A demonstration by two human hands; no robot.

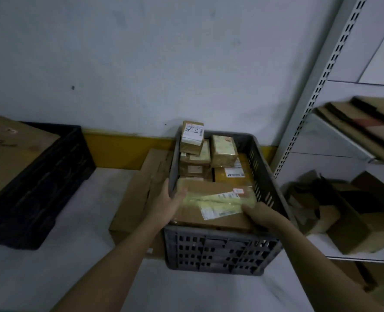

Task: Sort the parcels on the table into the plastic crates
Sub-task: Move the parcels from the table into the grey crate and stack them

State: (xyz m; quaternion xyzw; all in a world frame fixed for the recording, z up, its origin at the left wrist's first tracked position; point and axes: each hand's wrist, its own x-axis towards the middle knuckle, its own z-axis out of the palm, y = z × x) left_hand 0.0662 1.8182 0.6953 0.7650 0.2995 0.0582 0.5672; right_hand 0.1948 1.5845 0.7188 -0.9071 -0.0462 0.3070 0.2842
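A grey plastic crate stands in the middle on the white surface, filled with several taped cardboard parcels. A large flat brown parcel with yellow tape and white labels lies across the crate's near end. My left hand holds its left edge, by the crate's left wall. My right hand grips its right near corner, thumb on top. Behind it lie a yellow parcel and small stacked boxes. A dark crate stands at the left with a big brown box in it.
A flat cardboard box lies left of the grey crate. A white metal shelf rack stands at the right, holding flattened cardboard and open boxes. A wall with a yellow base strip closes the back.
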